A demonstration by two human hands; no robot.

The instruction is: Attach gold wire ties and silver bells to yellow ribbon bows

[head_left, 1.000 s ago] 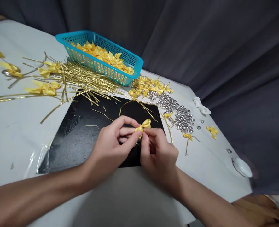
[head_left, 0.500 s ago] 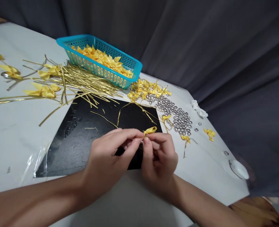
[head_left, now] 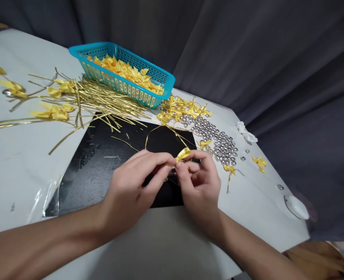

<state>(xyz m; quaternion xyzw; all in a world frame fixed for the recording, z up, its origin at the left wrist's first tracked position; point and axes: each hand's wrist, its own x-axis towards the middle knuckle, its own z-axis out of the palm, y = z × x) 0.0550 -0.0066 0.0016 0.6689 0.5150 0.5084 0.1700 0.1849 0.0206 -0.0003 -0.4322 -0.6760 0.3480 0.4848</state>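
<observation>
Between my two hands is a small yellow ribbon bow (head_left: 184, 154), its loop standing up above the fingertips. My left hand (head_left: 141, 182) pinches the ribbon's left side between thumb and forefinger. From the right, my right hand (head_left: 201, 181) grips it with thumb and forefinger, the other fingers curled beneath. A thin gold strand shows near the fingertips, partly hidden. Both hands are above the black mat (head_left: 81, 182), on which loose gold strands (head_left: 125, 144) lie.
Behind the mat stands a blue basket (head_left: 119, 79) of yellow ribbon pieces, beside a pile of gold ties (head_left: 104, 99). Silver rings (head_left: 224, 147) and finished-looking bows (head_left: 183, 109) lie to the right. More bows (head_left: 53, 111) are at the left on the white table (head_left: 247, 217).
The bow's loop has tilted more upright. My right forefinger has lifted a little and my right hand has shifted slightly, its grip on the ribbon kept.
</observation>
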